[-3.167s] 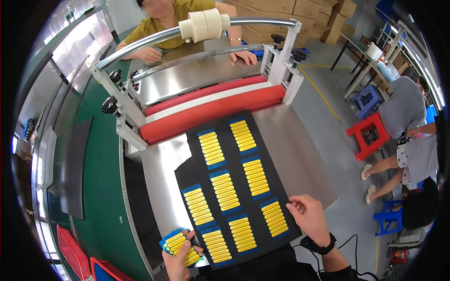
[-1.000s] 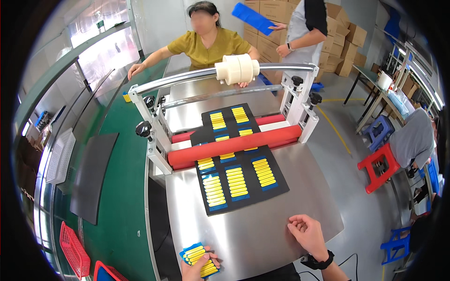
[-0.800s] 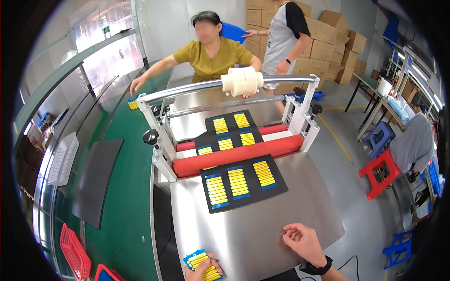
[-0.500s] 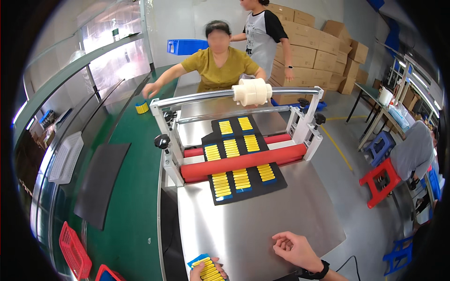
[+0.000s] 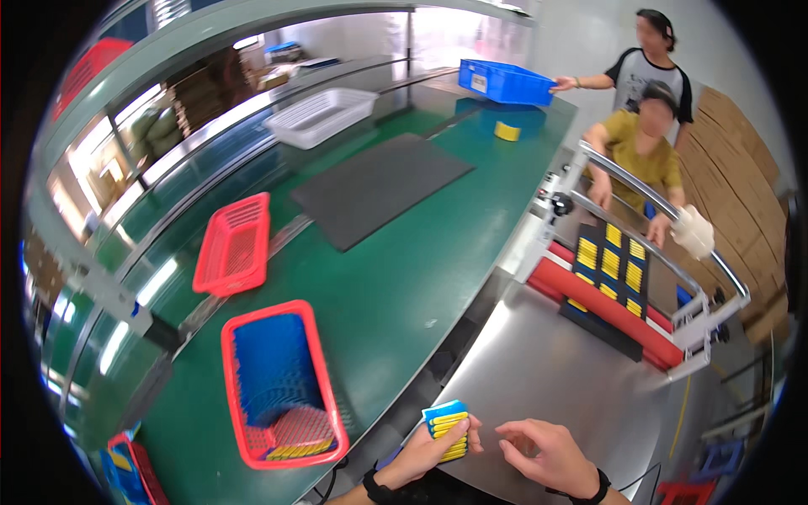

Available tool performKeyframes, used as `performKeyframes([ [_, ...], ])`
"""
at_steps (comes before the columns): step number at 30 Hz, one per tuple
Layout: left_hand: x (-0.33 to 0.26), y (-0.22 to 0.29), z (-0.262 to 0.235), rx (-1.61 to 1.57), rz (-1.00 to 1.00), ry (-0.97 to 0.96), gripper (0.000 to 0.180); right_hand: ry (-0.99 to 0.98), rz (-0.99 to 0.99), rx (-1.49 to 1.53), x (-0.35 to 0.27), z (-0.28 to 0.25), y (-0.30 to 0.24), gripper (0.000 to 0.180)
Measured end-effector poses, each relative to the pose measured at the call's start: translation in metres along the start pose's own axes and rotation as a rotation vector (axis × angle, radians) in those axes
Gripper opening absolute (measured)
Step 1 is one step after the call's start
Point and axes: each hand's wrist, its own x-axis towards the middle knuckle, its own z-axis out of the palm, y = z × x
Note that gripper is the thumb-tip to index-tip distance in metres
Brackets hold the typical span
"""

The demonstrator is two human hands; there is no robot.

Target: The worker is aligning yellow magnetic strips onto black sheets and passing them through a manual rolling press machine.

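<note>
- At far left, the red perforated basket (image 5: pixel 268 244) lies on the green worktop (image 5: pixel 396 286). Nearer the person, a red-rimmed basket (image 5: pixel 228 362) holds blue sheets (image 5: pixel 278 362) and some yellow pieces; the view has swung left, bringing both fully into sight.
- Behind them lie a white slotted basket (image 5: pixel 322 119) and a dark grey flat mat (image 5: pixel 383 189), apart from each other.
- The left hand (image 5: pixel 431 452), wearing a black wristband, grips a bundle of blue-backed yellow strips (image 5: pixel 446 421), thumb across its face. The bundle is now beside the worktop's edge, much nearer the red-rimmed basket in view.
- The blue crate (image 5: pixel 505 82), in mid-air half a second ago, is now at the worktop's far end, a co-worker's hand (image 5: pixel 566 83) at its rim. A small yellow bundle (image 5: pixel 507 131) sits in front of it.
- The right hand (image 5: pixel 551 456) holds nothing; its fingers curve loosely, thumb a little apart, above the steel plate (image 5: pixel 539 362).
- At right, the black sheet (image 5: pixel 606 333) with its yellow-strip cards has moved farther under the red roller (image 5: pixel 602 307). Only a short end shows on the near side, so its pass seems nearly complete.
- Beyond, the seated co-worker (image 5: pixel 633 160) has brought both hands from the worktop side to near the sheet's far end.
</note>
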Motion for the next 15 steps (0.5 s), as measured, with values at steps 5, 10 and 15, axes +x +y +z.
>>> performKeyframes([
  [5,-0.046,-0.013,-0.029,0.043,0.094,0.125,0.025,-0.096,-0.346,0.004,0.052,0.046,-0.067,0.021],
  [10,-0.073,-0.015,-0.045,0.005,0.068,0.219,0.018,-0.075,-0.689,0.007,0.104,0.107,-0.126,0.025],
  [15,-0.081,-0.027,-0.078,0.13,0.096,0.063,0.017,-0.114,-0.88,-0.187,0.147,0.155,-0.159,0.039],
])
